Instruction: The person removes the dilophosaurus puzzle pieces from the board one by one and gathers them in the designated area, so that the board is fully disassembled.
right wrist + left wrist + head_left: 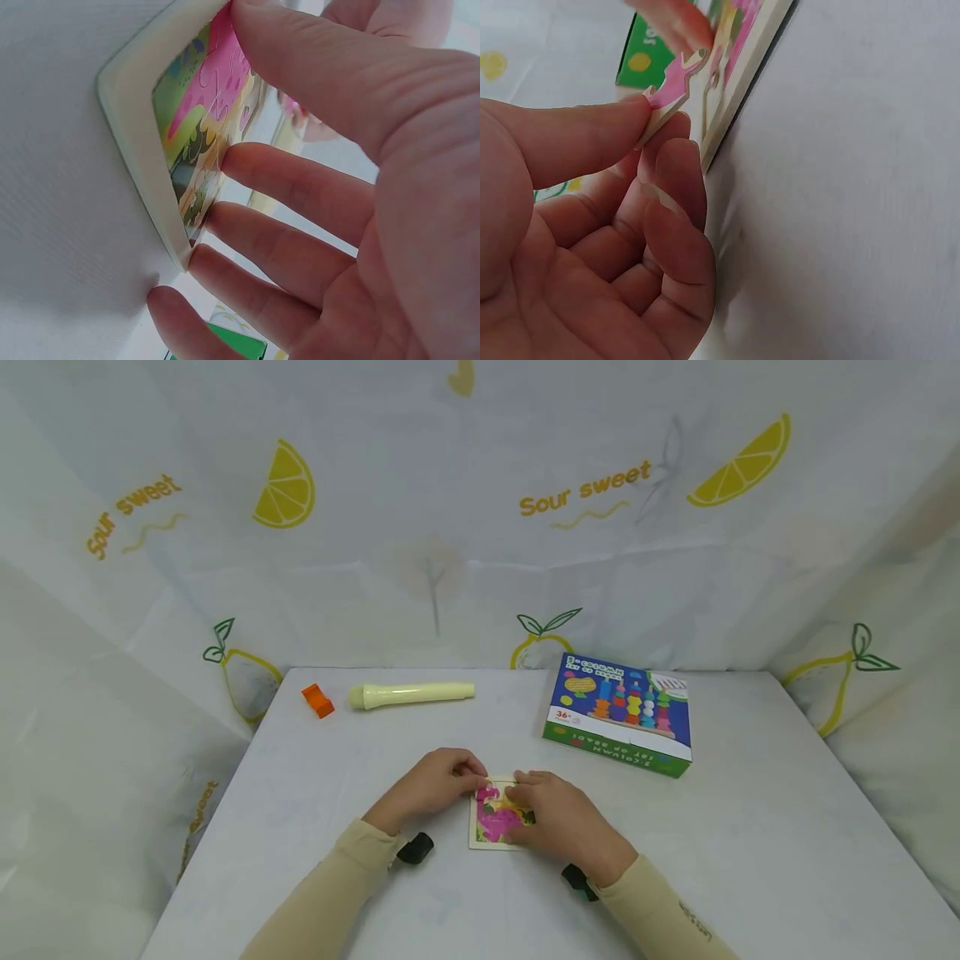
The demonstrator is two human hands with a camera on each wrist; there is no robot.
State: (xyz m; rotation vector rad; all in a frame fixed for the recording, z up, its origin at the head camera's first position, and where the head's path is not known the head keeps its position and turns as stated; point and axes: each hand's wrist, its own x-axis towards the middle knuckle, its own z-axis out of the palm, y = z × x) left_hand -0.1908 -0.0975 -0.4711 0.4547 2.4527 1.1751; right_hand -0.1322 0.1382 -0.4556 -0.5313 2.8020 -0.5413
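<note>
While the left hand (pixel 442 781) pinches a pink puzzle piece (pixel 676 86), the right hand (pixel 562 818), fingers nearly straight, touches the puzzle board (pixel 129 94).

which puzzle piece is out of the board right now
The pink piece pinched in the left grip; the other visible pieces lie in the board.

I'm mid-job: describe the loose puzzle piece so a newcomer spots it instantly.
On the white table, find the pale-rimmed puzzle board. By its far-left corner, the left hand pinches a pink piece. Unlike the seated pieces, it is held between thumb and finger.
</note>
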